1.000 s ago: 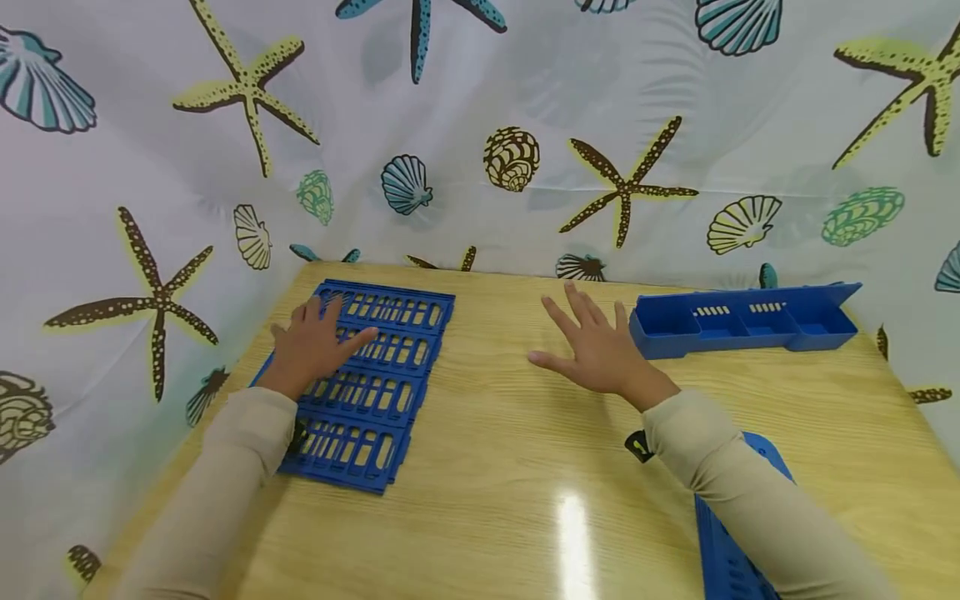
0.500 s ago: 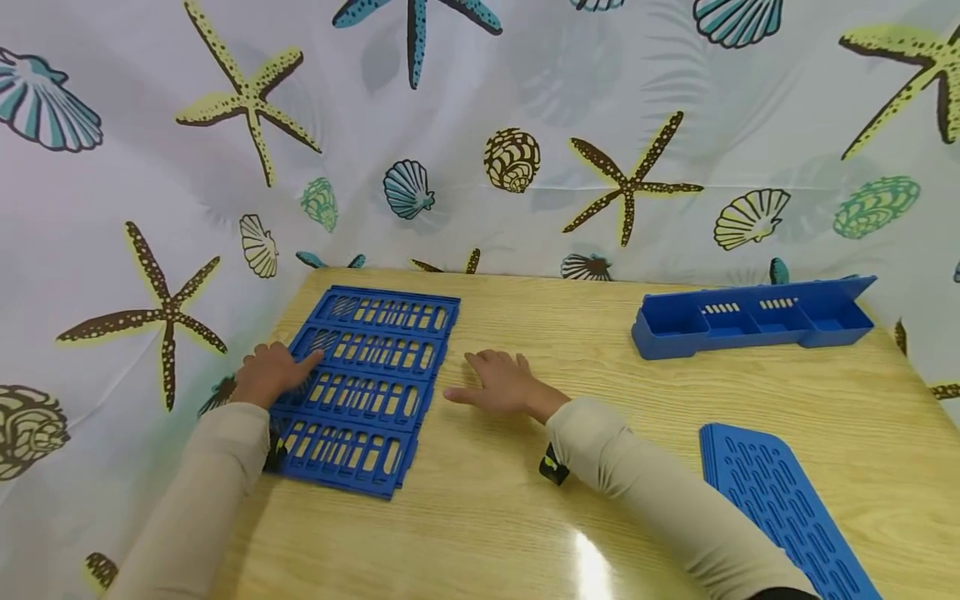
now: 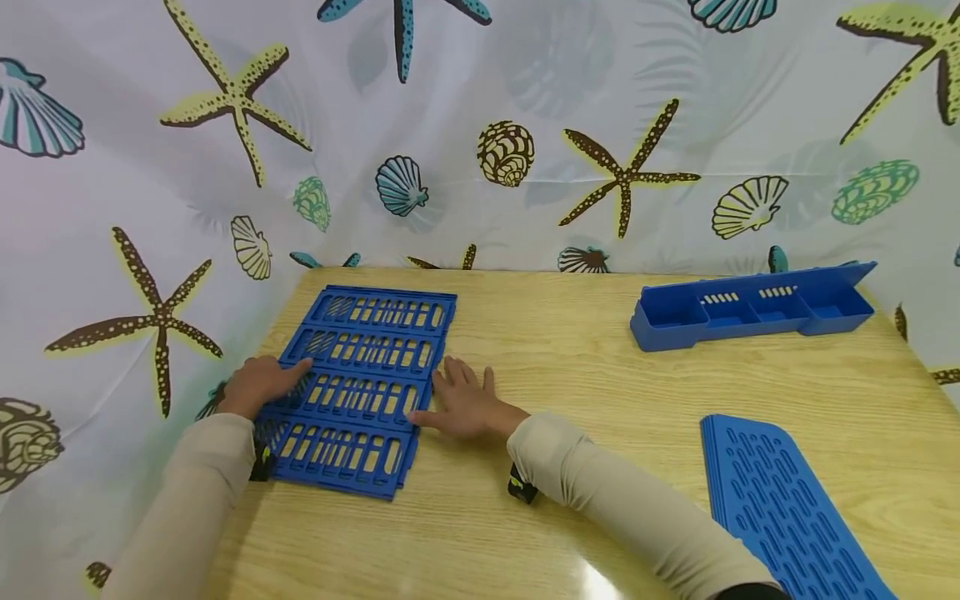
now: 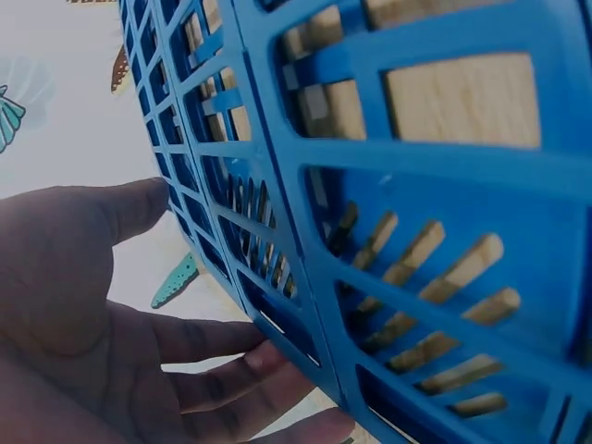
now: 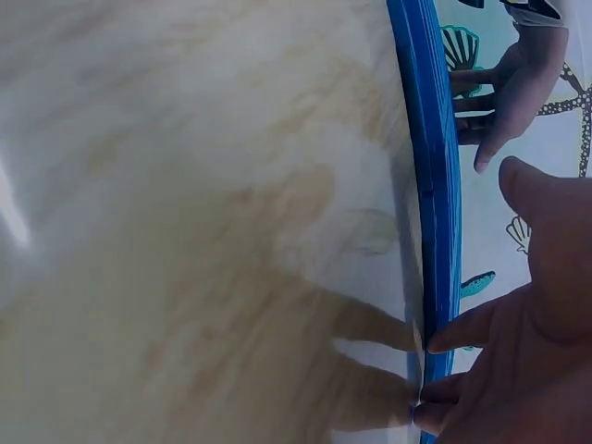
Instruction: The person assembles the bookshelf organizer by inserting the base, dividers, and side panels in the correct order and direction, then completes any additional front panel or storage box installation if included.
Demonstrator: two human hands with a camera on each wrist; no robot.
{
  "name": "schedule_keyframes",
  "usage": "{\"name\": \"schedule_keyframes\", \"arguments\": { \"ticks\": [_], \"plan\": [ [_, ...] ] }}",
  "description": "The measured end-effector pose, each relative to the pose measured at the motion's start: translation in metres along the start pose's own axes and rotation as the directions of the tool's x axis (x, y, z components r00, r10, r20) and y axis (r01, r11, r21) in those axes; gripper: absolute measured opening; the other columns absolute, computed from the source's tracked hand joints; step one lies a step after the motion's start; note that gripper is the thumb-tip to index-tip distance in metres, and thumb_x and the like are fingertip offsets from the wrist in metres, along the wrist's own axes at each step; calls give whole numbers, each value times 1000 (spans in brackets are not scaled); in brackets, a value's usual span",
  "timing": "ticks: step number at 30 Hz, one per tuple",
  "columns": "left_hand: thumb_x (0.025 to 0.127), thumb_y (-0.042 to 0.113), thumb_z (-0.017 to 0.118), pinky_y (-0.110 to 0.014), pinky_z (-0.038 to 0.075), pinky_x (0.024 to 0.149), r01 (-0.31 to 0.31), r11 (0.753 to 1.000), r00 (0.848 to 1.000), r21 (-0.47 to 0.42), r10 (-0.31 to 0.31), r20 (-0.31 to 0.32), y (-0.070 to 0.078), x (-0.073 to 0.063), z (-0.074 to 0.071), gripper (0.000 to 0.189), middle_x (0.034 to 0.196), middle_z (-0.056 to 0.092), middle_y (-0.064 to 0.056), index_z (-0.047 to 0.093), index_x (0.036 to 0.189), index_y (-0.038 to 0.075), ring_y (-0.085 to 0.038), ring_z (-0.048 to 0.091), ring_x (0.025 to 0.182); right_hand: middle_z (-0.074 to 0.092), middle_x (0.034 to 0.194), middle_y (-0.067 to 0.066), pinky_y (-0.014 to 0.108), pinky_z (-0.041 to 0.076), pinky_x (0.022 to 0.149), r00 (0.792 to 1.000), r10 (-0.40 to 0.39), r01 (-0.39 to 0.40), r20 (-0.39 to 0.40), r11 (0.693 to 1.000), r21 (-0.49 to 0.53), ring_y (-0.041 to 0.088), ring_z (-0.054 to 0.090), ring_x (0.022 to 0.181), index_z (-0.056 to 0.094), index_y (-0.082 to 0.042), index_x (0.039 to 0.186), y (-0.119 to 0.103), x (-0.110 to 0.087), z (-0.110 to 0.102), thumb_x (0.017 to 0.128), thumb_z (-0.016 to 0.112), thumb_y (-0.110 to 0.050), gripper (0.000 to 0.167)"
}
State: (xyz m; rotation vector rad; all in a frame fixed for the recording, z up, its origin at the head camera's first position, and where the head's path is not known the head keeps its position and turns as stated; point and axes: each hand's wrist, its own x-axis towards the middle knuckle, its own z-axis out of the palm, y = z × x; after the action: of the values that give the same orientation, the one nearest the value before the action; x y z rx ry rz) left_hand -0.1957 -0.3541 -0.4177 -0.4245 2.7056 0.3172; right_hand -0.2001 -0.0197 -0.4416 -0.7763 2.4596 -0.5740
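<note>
A blue plastic slotted panel (image 3: 352, 379) lies flat at the table's left, made up of long sections with cut-out windows. Its edge (image 5: 430, 166) shows several thin layers stacked in the right wrist view. My left hand (image 3: 258, 386) is at the panel's left edge; its fingertips touch the rim from the side and the thumb reaches over it. On the opposite side my right hand (image 3: 465, 404) has its fingers extended against the right edge, with the thumb near the top surface. Neither hand is curled round the panel.
A blue compartment box (image 3: 753, 308) with a raised back stands at the far right of the wooden table (image 3: 570, 400). Nearer, at the right, lies a stack of blue slotted plates (image 3: 791, 500). A shell-and-starfish cloth (image 3: 450, 92) hangs behind and to the left.
My right hand has moved left and nearer, from beside the box to the panel's right edge. The left hand has drawn back from above the panel to its left edge.
</note>
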Motion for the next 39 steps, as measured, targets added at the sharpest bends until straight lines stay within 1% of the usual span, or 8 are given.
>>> {"name": "schedule_keyframes", "arguments": {
  "ticks": [7, 13, 17, 20, 28, 33, 36, 39],
  "plan": [
    [101, 60, 36, -52, 54, 76, -26, 999, 999, -23, 27, 18, -7, -6, -6, 87, 114, 59, -41, 52, 124, -22, -47, 64, 94, -7, 170, 11, 66, -12, 120, 1000, 3, -3, 1, 999, 49, 32, -7, 158, 10, -13, 162, -5, 2, 1, 97, 37, -70, 90],
    [101, 57, 38, -44, 52, 72, -54, 995, 997, -86, 58, 51, -13, -8, -11, 85, 121, 56, -41, 47, 128, -23, -40, 62, 91, -2, 170, 13, 67, -15, 119, 1000, 23, -22, -7, 983, 182, 33, -6, 158, 18, -10, 160, -6, 2, -4, 96, 45, -65, 89],
    [102, 54, 41, -36, 45, 62, -66, 988, 996, -141, 73, 49, -12, -10, -14, 75, 88, 57, -27, 51, 113, -19, -26, 53, 68, 14, 169, 12, 68, -9, 120, 998, 54, -42, -36, 959, 281, 31, 8, 158, 34, -11, 156, -6, 4, -10, 95, 54, -56, 78],
    [102, 51, 44, -31, 39, 55, -56, 980, 995, -190, 70, 66, -11, -12, -16, 56, 63, 39, -4, 49, 84, -2, -14, 37, 54, 20, 168, 12, 68, -7, 120, 996, 68, -45, -51, 931, 363, 29, 14, 157, 41, -12, 153, -5, 6, -12, 93, 60, -50, 74],
    [103, 53, 43, -31, 43, 59, -123, 961, 986, -248, 147, 81, -2, -25, -22, 50, 62, 31, 5, 39, 77, 11, -11, 37, 55, 15, 168, 16, 65, 2, 123, 993, 97, -55, -64, 878, 475, 35, 13, 157, 28, -7, 157, -1, -9, -16, 91, 64, -47, 85],
    [103, 54, 45, -35, 49, 68, -173, 927, 968, -333, 223, 117, 16, -43, -17, 62, 80, 48, -7, 54, 113, -7, -16, 50, 70, 7, 169, 18, 61, 20, 122, 992, 124, -90, -30, 845, 528, 40, 9, 156, 22, -3, 158, 14, -45, -21, 92, 64, -44, 88],
    [103, 54, 46, -40, 56, 76, -218, 902, 949, -373, 286, 135, 33, -59, -11, 75, 115, 58, -27, 44, 139, -12, -28, 63, 90, 5, 169, 17, 59, 24, 121, 990, 142, -106, -20, 818, 566, 41, 7, 156, 20, -3, 158, 33, -72, -27, 95, 63, -40, 85],
    [102, 54, 48, -42, 58, 83, -254, 878, 930, -406, 337, 147, 54, -74, -1, 79, 143, 46, -33, 37, 145, -11, -33, 65, 109, 6, 168, 19, 61, 27, 119, 989, 147, -111, -14, 804, 585, 45, 12, 154, 18, -2, 159, 51, -102, -36, 97, 61, -38, 84]
  ]
}}
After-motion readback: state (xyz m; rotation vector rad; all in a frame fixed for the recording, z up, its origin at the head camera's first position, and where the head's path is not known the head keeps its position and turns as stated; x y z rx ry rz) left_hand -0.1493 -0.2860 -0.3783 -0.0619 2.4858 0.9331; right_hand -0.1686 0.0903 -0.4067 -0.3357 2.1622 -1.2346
